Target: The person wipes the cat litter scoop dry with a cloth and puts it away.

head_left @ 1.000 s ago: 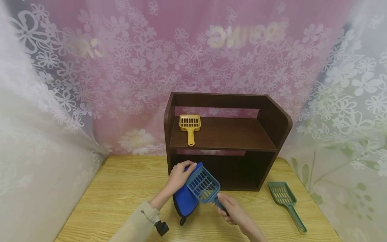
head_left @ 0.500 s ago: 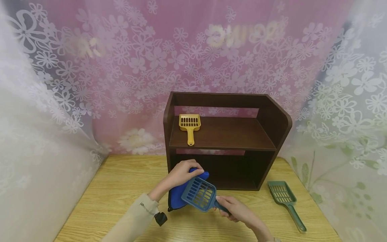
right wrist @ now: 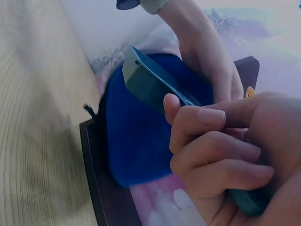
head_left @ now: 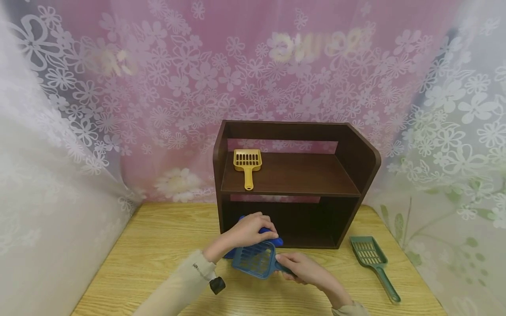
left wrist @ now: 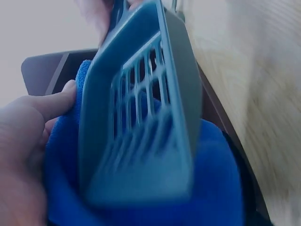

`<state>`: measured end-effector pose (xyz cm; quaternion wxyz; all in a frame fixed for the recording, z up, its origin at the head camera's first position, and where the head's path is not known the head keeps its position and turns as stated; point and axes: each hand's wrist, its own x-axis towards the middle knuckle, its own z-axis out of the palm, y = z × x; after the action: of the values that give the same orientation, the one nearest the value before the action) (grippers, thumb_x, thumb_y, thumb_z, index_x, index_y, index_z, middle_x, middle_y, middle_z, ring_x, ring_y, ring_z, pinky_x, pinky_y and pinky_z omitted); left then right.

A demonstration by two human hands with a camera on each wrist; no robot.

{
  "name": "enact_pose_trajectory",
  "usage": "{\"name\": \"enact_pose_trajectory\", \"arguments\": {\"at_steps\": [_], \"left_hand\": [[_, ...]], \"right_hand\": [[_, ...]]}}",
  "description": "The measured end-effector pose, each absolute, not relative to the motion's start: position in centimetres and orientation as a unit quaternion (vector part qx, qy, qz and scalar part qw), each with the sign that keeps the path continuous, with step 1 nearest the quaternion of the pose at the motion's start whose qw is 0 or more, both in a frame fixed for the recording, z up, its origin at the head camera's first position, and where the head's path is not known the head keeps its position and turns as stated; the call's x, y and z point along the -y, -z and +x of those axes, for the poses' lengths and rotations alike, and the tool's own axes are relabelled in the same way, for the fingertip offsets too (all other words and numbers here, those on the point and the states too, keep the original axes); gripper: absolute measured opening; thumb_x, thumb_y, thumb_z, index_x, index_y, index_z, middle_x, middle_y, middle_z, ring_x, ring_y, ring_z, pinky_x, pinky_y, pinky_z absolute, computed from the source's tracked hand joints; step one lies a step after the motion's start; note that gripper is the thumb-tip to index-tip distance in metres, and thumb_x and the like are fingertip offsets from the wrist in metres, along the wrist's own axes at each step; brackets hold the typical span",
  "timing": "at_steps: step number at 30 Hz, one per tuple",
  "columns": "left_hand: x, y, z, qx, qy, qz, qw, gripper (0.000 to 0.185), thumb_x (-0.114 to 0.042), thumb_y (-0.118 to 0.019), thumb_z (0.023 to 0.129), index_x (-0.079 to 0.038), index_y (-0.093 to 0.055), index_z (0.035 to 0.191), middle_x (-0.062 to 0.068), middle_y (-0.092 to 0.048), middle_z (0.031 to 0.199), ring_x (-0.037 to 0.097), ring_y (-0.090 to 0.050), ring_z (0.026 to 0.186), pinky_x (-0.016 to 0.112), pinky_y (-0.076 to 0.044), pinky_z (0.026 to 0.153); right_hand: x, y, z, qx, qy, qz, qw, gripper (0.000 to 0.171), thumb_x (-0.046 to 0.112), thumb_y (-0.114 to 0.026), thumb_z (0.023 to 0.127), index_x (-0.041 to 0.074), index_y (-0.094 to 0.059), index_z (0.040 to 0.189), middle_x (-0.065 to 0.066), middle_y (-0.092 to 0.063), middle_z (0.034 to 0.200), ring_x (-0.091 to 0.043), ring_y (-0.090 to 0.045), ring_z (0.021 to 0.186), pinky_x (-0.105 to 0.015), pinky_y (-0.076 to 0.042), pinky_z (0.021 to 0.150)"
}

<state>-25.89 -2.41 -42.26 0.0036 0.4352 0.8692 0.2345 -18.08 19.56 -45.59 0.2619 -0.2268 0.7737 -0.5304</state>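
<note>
The right hand (head_left: 302, 267) clasps a slotted litter scoop (left wrist: 136, 186); to its left, the left hand (head_left: 251, 230) pinches blue cloth (right wrist: 136, 141).

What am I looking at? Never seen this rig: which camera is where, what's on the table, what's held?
No robot here: just a person's two bare hands. The head picture comes from a camera worn on the head, looking forward and down; the other two come from one camera on each wrist, close to that hand's work.

The left hand grips a blue cloth. The right hand holds a blue scoop by its handle, in front of the cloth.

On the wooden table stands a dark shelf, with a yellow scoop on its upper board. A green scoop lies to the shelf's right.
</note>
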Motion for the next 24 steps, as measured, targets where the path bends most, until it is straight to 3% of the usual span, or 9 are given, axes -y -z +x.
{"name": "enact_pose_trajectory", "arguments": {"at_steps": [2,6,10,17,19,24], "left_hand": [[1.9,42.3,-25.7,-0.868,-0.217,0.447,0.011,0.021,-0.034,-0.063,0.101,-0.021,-0.079,0.104,-0.01,-0.068,0.098,0.009,-0.055,0.089,0.022,-0.044,0.081],[1.4,42.5,-25.5,-0.872,-0.186,0.452,0.034,0.022,-0.036,-0.063,0.101,-0.021,-0.079,0.103,-0.011,-0.07,0.098,0.005,-0.054,0.087,0.02,-0.044,0.08],[1.7,42.5,-25.8,-0.876,-0.18,0.445,0.057,0.022,-0.035,-0.062,0.102,-0.02,-0.079,0.104,-0.012,-0.069,0.094,0.004,-0.055,0.084,0.023,-0.046,0.083],[3.2,42.7,-26.5,-0.864,-0.233,0.432,0.114,0.024,-0.028,-0.058,0.104,-0.013,-0.077,0.108,-0.012,-0.05,0.064,0.002,-0.033,0.046,0.017,-0.032,0.051],[3.7,42.8,-26.7,-0.857,-0.25,0.43,0.131,0.026,-0.027,-0.056,0.105,-0.01,-0.077,0.106,-0.009,-0.045,0.061,0.002,-0.031,0.045,0.017,-0.033,0.052],[4.9,43.3,-27.3,-0.839,-0.3,0.424,0.165,0.03,-0.028,-0.052,0.107,-0.01,-0.076,0.109,-0.003,-0.065,0.082,0.0,-0.05,0.064,0.02,-0.047,0.072]], "right_hand": [[-19.2,45.6,-18.1,-0.779,0.524,-0.234,0.254,0.044,0.033,-0.04,0.111,-0.002,-0.067,0.109,0.005,-0.05,0.066,-0.002,-0.024,0.044,-0.016,-0.024,0.042],[-18.4,45.8,-18.2,-0.79,0.508,-0.243,0.242,0.047,0.031,-0.041,0.111,-0.006,-0.065,0.096,0.004,-0.056,0.068,-0.001,-0.026,0.043,-0.015,-0.028,0.043],[-18.3,45.7,-18.1,-0.798,0.497,-0.242,0.24,0.049,0.032,-0.042,0.111,-0.005,-0.06,0.084,0.006,-0.049,0.061,-0.002,-0.025,0.042,-0.016,-0.028,0.044],[-19.3,45.2,-17.9,-0.796,0.496,-0.24,0.25,0.045,0.032,-0.042,0.111,-0.002,-0.062,0.088,0.005,-0.04,0.06,-0.005,-0.024,0.045,-0.019,-0.027,0.046],[-19.6,45.0,-17.9,-0.795,0.498,-0.238,0.252,0.042,0.031,-0.042,0.111,0.0,-0.066,0.096,0.005,-0.041,0.061,-0.005,-0.024,0.046,-0.02,-0.026,0.046],[-20.5,44.5,-17.7,-0.789,0.502,-0.242,0.258,0.041,0.032,-0.041,0.111,0.002,-0.068,0.106,0.005,-0.039,0.063,-0.005,-0.025,0.048,-0.02,-0.024,0.045]]}}
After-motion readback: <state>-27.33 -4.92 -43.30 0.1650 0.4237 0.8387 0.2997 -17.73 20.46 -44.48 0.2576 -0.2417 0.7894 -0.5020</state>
